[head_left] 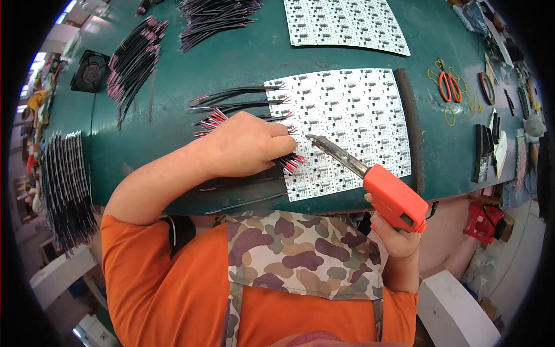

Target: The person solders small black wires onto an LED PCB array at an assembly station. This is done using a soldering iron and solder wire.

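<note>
My left hand [245,144] is closed around a bundle of short black cables [293,163] with red and white stripped ends, over the left edge of a white circuit board panel [358,124]. Several black wires [240,92] lie along that edge, their ends on the panel's outermost row. In my right hand [396,240] is a red soldering gun [394,196], gripped by its handle. Its metal tip points left over the panel, just right of my left fingers. Whether the tip touches anything I cannot tell.
The green table [231,61] carries another white panel stack [347,26] at the far side. Cable bundles [136,63] lie at the far left, with more hanging over the left edge [65,185]. Orange-handled scissors [449,87] are at right. A dark strip [409,130] borders the near panel.
</note>
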A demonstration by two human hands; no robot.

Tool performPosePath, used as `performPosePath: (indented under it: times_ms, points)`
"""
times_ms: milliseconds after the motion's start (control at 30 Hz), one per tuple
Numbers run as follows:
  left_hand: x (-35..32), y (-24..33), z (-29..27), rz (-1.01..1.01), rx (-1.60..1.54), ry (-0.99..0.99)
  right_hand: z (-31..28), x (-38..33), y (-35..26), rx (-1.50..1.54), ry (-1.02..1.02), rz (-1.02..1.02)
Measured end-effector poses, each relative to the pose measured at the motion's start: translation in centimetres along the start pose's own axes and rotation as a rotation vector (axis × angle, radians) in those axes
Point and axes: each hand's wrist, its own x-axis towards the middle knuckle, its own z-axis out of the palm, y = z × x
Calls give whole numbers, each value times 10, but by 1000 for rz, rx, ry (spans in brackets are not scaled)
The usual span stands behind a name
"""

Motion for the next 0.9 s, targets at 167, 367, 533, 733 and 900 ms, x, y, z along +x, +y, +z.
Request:
performPosePath:
  times_ms: [167,367,533,733,900]
  points:
    - [1,0,0,46,14,41,3,-2,0,-15,14,0]
    - [1,0,2,47,25,55,4,3,-2,-81,47,59]
    - [1,-2,2,54,2,50,4,6,-1,-196,3,-48]
    - [2,-4,2,54,-30,40,6,10,-9,-229,12,-71]
    - [2,-3,0,42,-33,20,6,11,-11,-247,7,-51]
